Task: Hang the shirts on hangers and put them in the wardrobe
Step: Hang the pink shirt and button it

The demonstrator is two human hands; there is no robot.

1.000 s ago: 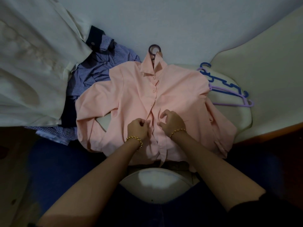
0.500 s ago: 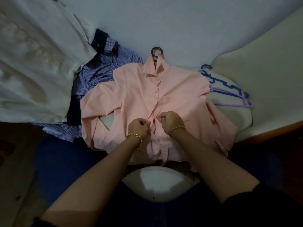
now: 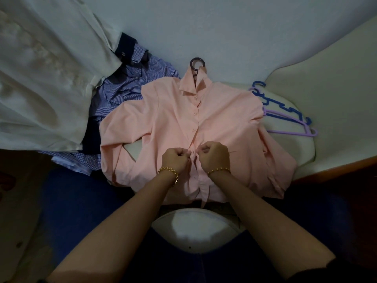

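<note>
The pink shirt (image 3: 224,123) is laid flat, front up, across the middle of the pale surface (image 3: 285,154) — collar toward the far edge, hem at the near edge. A dark hanger hook (image 3: 196,62) is seen sticking out of the collar opening. The upper buttons are done up; the two front edges are parted at the hem.

The left hand (image 3: 175,159) and right hand (image 3: 215,155) are set side by side on the button strip, below the shirt's middle. The fingers (image 3: 184,154) of both are curled — strip fabric is pinched between thumb and fingertips on each side, knuckles nearly touching. Whether a button is caught in the pinch cannot be told. A gold bracelet (image 3: 169,170) is worn on each wrist.

A crumpled blue striped shirt (image 3: 126,88) is piled at the left edge, touching the pink sleeve, and is overlapped further left by a cream garment (image 3: 51,74). A blue hanger (image 3: 271,101) and a purple hanger (image 3: 289,130) are stacked at the right edge, just beside the right shoulder.
</note>
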